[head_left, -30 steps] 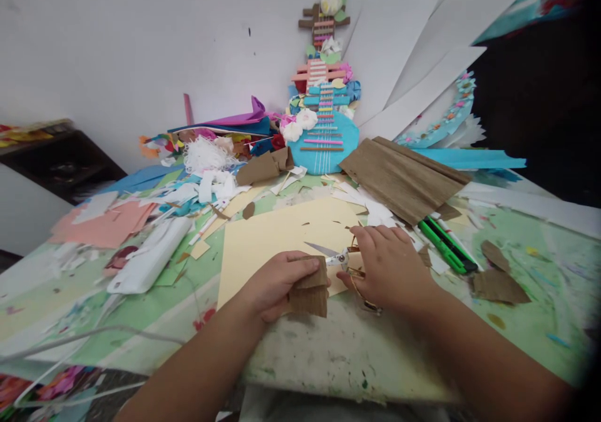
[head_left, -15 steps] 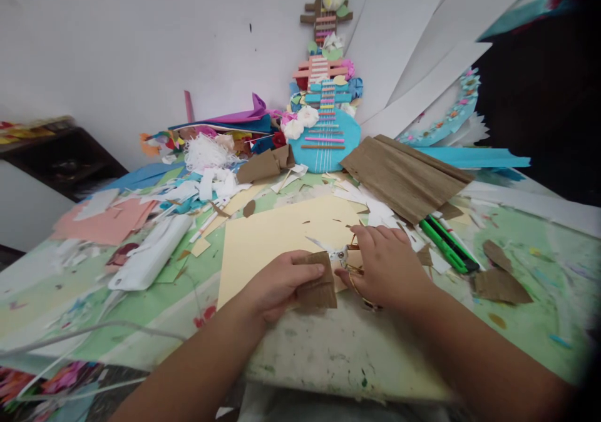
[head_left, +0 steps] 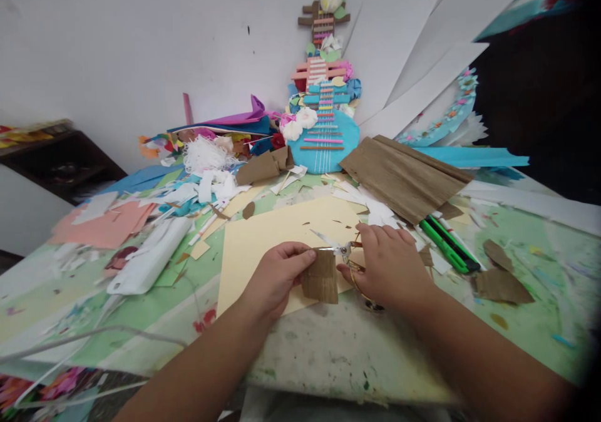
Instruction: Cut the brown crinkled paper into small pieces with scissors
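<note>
At the near edge, the table (head_left: 328, 353) is a worn, paint-stained surface, off-white blotched with green. Just above that edge the left hand (head_left: 277, 275) pinches a small rectangular brown paper piece (head_left: 320, 276) between thumb and curled fingers. The piece is ribbed like crepe or corrugated card and hangs upright over the table edge. Beside it the right hand (head_left: 387, 265) is closed around the handles of small scissors (head_left: 335, 247). Their thin metal blades point left, at the upper edge of the brown piece; whether they bite into it cannot be told.

Under both hands lies a smooth cream sheet (head_left: 263, 240), dotted with tiny brown snippets. To the right rest two green pens or cutters (head_left: 446, 243) and torn brown scraps (head_left: 500, 284). To the left sit a glossy white oblong object (head_left: 150, 256) and a matte pink sheet (head_left: 103, 221).

Further back a large ridged brown sheet (head_left: 404, 178) lies folded, near a heap of white shreds (head_left: 206, 156). Against the wall stands a blue paper guitar (head_left: 323, 137) with striped frets and paper flowers, beside leaning white boards (head_left: 399, 46).
</note>
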Tool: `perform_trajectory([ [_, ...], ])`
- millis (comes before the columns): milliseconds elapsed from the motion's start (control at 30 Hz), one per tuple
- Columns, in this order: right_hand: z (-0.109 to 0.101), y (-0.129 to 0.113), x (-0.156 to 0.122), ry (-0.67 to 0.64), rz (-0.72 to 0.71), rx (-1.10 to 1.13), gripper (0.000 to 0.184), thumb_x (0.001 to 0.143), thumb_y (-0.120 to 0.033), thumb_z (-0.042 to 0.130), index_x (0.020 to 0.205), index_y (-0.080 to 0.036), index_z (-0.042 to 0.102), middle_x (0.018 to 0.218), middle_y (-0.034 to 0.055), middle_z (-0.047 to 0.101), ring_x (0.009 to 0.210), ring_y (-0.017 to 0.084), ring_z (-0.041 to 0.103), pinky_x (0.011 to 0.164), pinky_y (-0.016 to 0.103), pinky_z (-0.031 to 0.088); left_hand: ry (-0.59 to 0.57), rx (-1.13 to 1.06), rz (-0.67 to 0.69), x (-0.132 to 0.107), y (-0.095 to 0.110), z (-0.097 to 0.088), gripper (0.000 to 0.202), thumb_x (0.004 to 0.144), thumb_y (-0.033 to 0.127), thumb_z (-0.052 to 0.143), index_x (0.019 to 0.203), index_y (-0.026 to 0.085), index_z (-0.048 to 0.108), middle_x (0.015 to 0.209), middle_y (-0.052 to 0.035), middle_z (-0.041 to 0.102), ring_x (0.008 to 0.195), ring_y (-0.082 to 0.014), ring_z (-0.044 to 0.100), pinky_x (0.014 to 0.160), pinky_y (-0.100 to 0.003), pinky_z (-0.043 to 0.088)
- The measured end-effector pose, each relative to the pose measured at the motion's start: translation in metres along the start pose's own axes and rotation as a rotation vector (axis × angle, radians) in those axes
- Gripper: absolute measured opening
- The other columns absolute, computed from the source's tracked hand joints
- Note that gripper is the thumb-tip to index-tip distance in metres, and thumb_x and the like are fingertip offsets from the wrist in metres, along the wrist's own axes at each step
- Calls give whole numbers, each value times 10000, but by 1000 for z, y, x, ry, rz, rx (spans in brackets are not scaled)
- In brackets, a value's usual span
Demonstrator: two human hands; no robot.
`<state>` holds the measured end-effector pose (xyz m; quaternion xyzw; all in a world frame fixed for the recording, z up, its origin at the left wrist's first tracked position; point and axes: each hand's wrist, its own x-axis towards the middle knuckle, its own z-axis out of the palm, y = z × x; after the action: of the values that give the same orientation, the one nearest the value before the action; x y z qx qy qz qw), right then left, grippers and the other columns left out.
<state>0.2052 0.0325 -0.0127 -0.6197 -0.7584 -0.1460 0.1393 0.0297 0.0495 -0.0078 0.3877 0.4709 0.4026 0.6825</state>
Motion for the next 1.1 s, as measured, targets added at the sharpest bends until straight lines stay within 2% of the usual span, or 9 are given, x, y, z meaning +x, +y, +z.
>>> perform_trajectory([
  [167,-5,-2,-1,16,7,-53,544,674,-491,449,1038,-88,478,915,137,565,826,255,459,731,366,248,2,-30,-10,-4,-1,4,163,590,239,660,672,125,577,647,-8,562,599,-101,498,567,-224,386],
  [333,-2,-4,-3,-26,-5,-16,547,640,-435,485,1055,-78,476,931,135,570,839,255,464,744,365,257,7,-34,-22,-7,-4,9,178,580,247,665,682,124,589,641,-13,574,588,-106,509,554,-222,386],
  [567,-3,-8,-2,31,65,-26,502,619,-354,500,1035,-73,483,909,135,581,810,250,484,711,354,271,-22,-88,-55,-6,-6,12,196,594,251,651,727,114,609,691,-44,615,629,-142,546,632,-282,414],
  [833,-8,-6,-2,74,67,-42,387,624,-301,524,962,-112,498,828,97,601,771,236,506,686,341,263,-112,-85,-88,-6,-4,8,181,612,242,645,739,115,623,677,-47,634,641,-136,560,628,-260,417],
  [1100,-12,-6,-3,69,61,-72,217,651,-278,513,832,-158,511,764,75,613,723,231,520,660,326,258,-124,-87,-98,-5,-3,4,176,595,221,659,723,106,626,681,-46,631,644,-129,555,628,-246,403],
])
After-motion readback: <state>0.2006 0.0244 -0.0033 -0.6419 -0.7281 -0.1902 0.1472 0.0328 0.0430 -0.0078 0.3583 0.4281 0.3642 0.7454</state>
